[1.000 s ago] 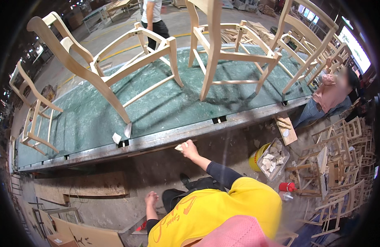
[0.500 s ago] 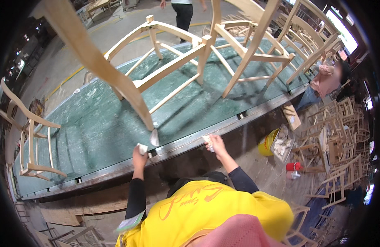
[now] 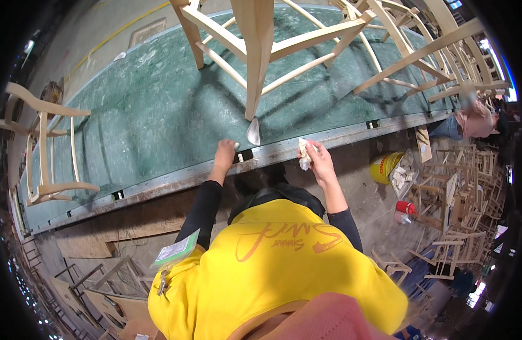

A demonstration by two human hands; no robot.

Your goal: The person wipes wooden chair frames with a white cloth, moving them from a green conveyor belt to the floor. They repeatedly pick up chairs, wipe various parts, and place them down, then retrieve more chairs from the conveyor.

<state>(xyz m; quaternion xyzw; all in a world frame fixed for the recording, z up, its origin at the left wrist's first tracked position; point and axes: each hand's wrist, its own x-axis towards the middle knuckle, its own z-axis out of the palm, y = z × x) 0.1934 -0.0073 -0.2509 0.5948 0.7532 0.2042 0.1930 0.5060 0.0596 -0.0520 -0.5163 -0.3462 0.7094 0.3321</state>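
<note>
Yellow shirt [image 3: 278, 275]: orange-brown script lettering across the chest, one large line with a smaller line beside it.
Yellow bucket [image 3: 380, 168]: a short row of reddish capital letters on its side.
White-and-green card [image 3: 179, 249]: worn by the shirt's left sleeve, its print too small to read.

Ragged pale piece [image 3: 303, 149] in right fingers [image 3: 314, 149]; white bit [image 3: 236, 146] in left fingers [image 3: 227, 144].

Chairs [image 3: 260, 54] on a table [image 3: 142, 130], hands [image 3: 323, 162] at its near edge, bucket [image 3: 381, 169] on floor at right
</note>
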